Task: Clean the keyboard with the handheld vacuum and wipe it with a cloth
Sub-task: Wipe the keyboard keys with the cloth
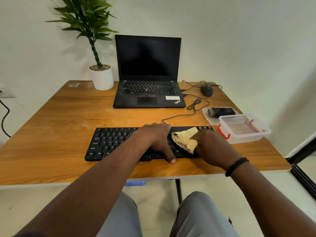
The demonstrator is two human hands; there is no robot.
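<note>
Your left hand point(156, 140) lies flat across the middle of the flat black wired keyboard point(109, 142), fingers point(171, 159) extended and pressing down to steady it, while your right hand point(211, 147) bunches a crumpled pale yellow cloth point(185, 140) against the keys on the right side. The right fingers are curled round the cloth. The keyboard sits near the front edge of the wooden counter point(59, 108), well in front of the open black laptop point(147, 72).

Risks, as they look from here: a hard sideways wipe could shove the keyboard toward the counter edge if the left hand eases off, and a fold of cloth could catch under a keycap and lift it. The thin black cable point(191, 113) trails loosely behind the keyboard; dragging the keyboard could tug it at the laptop. The clear plastic box with red latches point(244, 129) stands just beside the keyboard's right end and could be knocked by your right forearm.

Your hands hide most of the keyboard's right half. A dark object point(220, 111) lies on the clear lid behind the box; whether it is the handheld vacuum cannot be told.
</note>
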